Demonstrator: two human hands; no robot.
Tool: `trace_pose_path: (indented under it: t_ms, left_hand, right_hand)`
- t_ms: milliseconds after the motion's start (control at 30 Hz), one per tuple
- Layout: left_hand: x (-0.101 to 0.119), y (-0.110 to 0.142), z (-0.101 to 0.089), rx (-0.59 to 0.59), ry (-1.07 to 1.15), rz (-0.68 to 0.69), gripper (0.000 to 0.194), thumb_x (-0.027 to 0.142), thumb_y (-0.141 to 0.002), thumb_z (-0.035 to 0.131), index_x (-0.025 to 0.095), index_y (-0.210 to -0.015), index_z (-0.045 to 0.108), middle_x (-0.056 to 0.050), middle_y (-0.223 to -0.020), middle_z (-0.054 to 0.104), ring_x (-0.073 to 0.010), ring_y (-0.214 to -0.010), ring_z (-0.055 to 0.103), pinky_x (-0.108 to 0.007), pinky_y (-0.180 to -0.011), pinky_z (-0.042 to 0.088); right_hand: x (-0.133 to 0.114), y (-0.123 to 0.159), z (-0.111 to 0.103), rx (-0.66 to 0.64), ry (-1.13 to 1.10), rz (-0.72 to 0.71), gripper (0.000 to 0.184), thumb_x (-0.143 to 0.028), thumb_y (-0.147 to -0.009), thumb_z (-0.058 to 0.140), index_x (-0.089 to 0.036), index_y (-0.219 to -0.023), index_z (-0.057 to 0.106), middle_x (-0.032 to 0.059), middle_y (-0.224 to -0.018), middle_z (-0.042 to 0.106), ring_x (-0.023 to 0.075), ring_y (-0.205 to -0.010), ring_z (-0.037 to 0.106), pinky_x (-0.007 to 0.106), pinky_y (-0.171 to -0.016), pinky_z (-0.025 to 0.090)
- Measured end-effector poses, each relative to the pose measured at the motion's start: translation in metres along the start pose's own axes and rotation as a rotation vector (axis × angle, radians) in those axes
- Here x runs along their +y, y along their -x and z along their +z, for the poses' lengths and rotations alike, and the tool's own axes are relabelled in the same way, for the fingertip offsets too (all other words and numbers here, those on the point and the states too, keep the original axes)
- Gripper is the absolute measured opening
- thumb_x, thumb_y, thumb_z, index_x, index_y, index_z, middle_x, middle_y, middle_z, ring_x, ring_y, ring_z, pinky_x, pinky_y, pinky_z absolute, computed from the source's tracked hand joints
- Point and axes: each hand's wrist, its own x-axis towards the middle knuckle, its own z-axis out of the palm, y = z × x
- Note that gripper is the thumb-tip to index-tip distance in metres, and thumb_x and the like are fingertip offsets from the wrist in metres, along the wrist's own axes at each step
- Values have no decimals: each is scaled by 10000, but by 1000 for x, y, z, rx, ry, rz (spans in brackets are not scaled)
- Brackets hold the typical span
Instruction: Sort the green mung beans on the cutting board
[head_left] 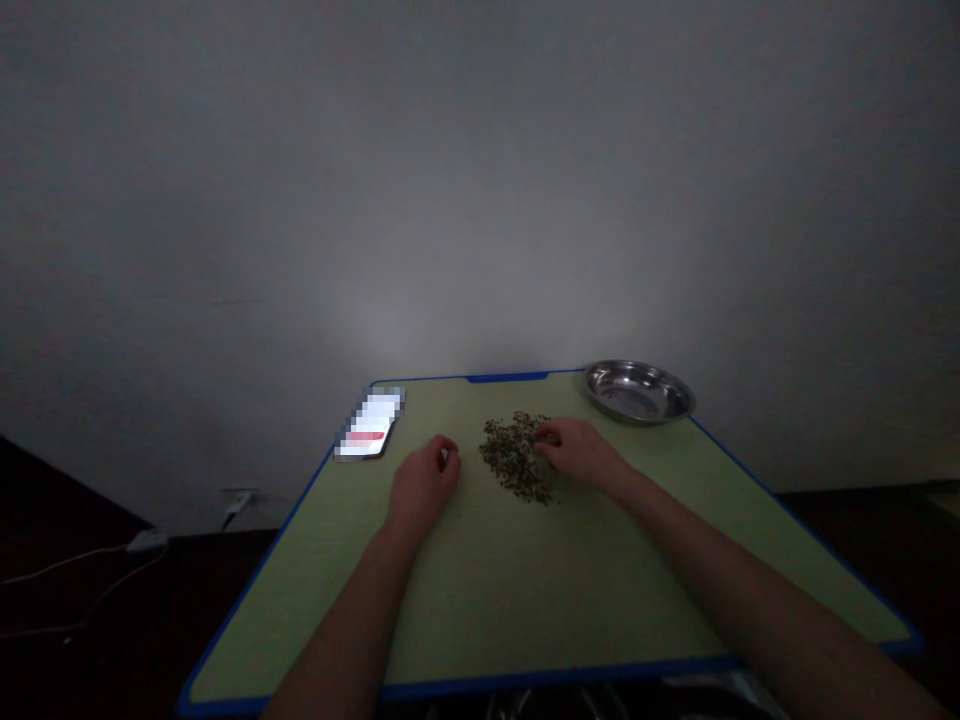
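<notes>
A loose pile of small dark and pale bits, like seeds or dried beans (514, 462), is spread over the middle of the green table top. At the pile's right edge is my right hand (581, 450), its thumb and forefinger brought together among the bits; anything between them is too small to make out. My left hand (425, 482) rests on the table left of the pile, apart from it. Its fingers are curled in with the thumb against them, and whatever they may hold is hidden.
A shiny steel bowl (637, 392) sits at the table's back right corner. Toward the back left lies a phone (371, 425) with a lit screen. The blue-edged table (480, 600) stands against a grey wall. White cables and a plug (238, 503) are low on the left.
</notes>
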Motion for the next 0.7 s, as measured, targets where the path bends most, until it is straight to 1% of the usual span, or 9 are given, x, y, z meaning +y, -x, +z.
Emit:
trace_pose_path:
  t_ms: [133,200,267,367,467,533,600,700]
  left_hand:
    - [-1,-1,2,6,1,11,218,317,-835,448,206,-903,622,-13,-678,632,-133,-600,547,-243,-554,312]
    - [-1,-1,3,12,-1,17,217,323,-837,448,209,-898,622,-12,-677,633,-132,-594,542,-245,-552,306]
    - [-1,-2,3,12,0,18,215,322,-836,449,210,-898,623,-11,-670,631,-132,-586,537,-246,-547,300]
    - [-1,-2,4,14,6,22,224,317,-838,443,206,-912,623,-11,-663,626,-132,-581,535,-248,-545,299]
    - [-1,-3,3,18,14,18,227,317,-840,440,203,-913,623,-9,-660,622,-132,-586,538,-246,-548,304]
    - [-2,-3,3,19,15,13,223,315,-838,442,202,-908,621,-8,-661,621,-133,-594,541,-244,-551,309]
    - [-3,-3,3,24,17,12,218,312,-836,444,202,-903,619,-8,-664,621,-133,-600,542,-243,-554,312]
    - [-4,-3,4,26,22,16,215,312,-835,446,203,-899,620,-8,-662,619,-132,-598,539,-244,-555,311]
  right_hand:
    - [6,-2,-18,33,15,8,216,-250,-816,559,-179,-941,720,82,-879,726,202,-775,640,284,-685,441]
    - [12,-3,-28,53,20,26,236,-274,-827,552,-160,-955,713,90,-827,721,195,-711,634,285,-648,439]
    - [13,-2,-32,69,20,29,249,-286,-836,547,-143,-962,707,95,-798,718,190,-678,628,285,-629,435]
    - [5,1,-25,73,3,-10,237,-281,-844,547,-147,-963,703,87,-815,720,184,-700,629,278,-644,434]
    - [-7,3,-8,44,-48,-65,237,-266,-852,544,-152,-994,696,75,-832,727,177,-720,636,272,-668,439]
    - [-11,3,1,36,-63,-76,241,-259,-851,547,-153,-1009,695,81,-875,731,184,-761,643,278,-700,443]
    - [-10,2,7,32,-61,-71,238,-251,-846,553,-165,-1013,699,81,-928,733,193,-816,649,286,-736,446]
    - [-2,3,8,26,-54,-61,243,-242,-845,550,-180,-1020,706,84,-980,732,210,-877,653,302,-776,445]
